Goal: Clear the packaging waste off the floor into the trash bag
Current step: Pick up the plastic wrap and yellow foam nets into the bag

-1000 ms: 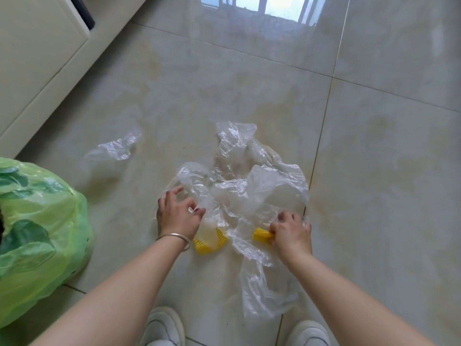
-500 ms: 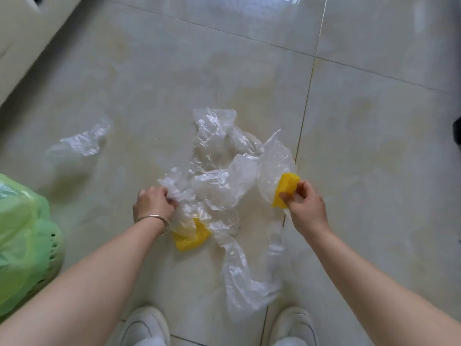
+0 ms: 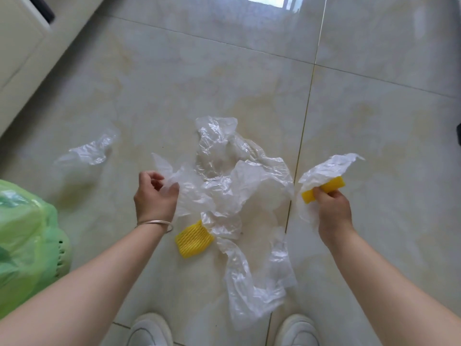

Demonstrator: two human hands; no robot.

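Observation:
A heap of clear crumpled plastic wrap (image 3: 232, 186) lies on the tiled floor in front of me. My left hand (image 3: 154, 198) pinches its left edge. My right hand (image 3: 331, 208) is lifted to the right, closed on a yellow foam net (image 3: 326, 187) together with a torn clear plastic piece (image 3: 324, 168). A second yellow foam net (image 3: 193, 239) lies on the floor, partly under the wrap. A long clear plastic strip (image 3: 252, 283) trails toward my shoes. Another small clear plastic scrap (image 3: 92, 152) lies apart at the left. The green trash bag (image 3: 22, 236) stands at the left edge.
A cream cabinet base (image 3: 32, 46) runs along the upper left. My two white shoes (image 3: 296, 330) show at the bottom. A dark object (image 3: 458, 134) peeks in at the right edge. Glossy beige tiles stretch ahead and to the right.
My right hand has pulled a yellow foam net and a plastic piece up and away to the right of the heap. My left hand has shifted up along the wrap's left edge.

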